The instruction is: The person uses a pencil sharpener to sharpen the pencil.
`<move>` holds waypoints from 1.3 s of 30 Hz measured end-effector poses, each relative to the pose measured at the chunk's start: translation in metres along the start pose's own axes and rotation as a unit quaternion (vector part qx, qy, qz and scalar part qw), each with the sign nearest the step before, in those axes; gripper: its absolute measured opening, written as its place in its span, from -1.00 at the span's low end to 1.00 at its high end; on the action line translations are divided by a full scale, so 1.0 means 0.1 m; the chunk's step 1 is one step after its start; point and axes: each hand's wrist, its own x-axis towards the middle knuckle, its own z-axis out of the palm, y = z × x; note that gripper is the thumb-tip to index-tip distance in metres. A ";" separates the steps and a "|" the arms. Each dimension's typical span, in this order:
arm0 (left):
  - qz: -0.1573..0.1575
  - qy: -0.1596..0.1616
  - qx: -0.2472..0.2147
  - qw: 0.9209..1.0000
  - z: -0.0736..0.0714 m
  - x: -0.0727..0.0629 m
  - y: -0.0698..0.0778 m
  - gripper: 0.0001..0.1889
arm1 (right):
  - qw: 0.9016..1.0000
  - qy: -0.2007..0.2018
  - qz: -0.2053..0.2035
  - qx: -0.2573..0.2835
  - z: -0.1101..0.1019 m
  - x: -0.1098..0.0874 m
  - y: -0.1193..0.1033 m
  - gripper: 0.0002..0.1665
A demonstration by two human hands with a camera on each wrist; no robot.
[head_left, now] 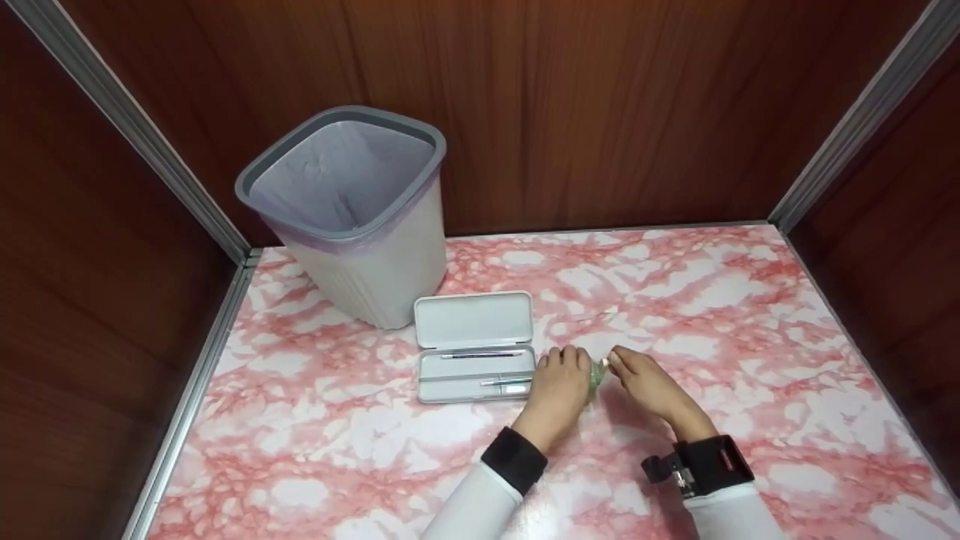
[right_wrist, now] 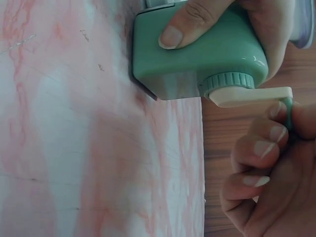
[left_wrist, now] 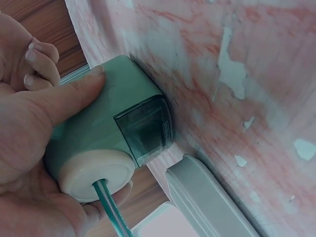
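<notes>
A green pencil sharpener [left_wrist: 106, 111] with a dark see-through shavings drawer [left_wrist: 148, 129] stands on the table, mostly covered by a hand in the head view. My left hand [head_left: 559, 386] grips its body from above, thumb along one side. A teal pencil [left_wrist: 111, 207] sticks out of the round cream front. On the opposite side, my right hand [head_left: 652, 386] pinches the knob [right_wrist: 289, 112] of the cream crank [right_wrist: 254, 95]. Just left of the sharpener lies an open pencil case [head_left: 474, 321], with a dark pencil [head_left: 480, 355] inside; the teal pencil extends over its lower tray.
A tall bin [head_left: 375, 277] with a grey rim and a pale liner stands at the back left. Brown wood-look panels [head_left: 600, 112] close off the back and sides of the pink marbled table [head_left: 337, 465].
</notes>
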 end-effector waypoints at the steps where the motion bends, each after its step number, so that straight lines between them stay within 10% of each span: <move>1: 0.002 -0.003 -0.001 1.000 -0.01 0.00 0.00 -0.72 | 1.000 0.007 -0.002 -0.004 0.01 0.01 0.00 -0.66; 17: 0.002 0.034 0.012 0.999 -0.03 0.01 -0.04 -0.69 | 0.996 0.062 0.023 -0.052 0.09 0.15 0.05 -0.66; 39: -0.007 0.017 0.011 1.000 -0.01 -0.01 -0.01 -0.69 | 0.983 0.007 0.079 -0.166 0.22 0.27 0.25 -0.51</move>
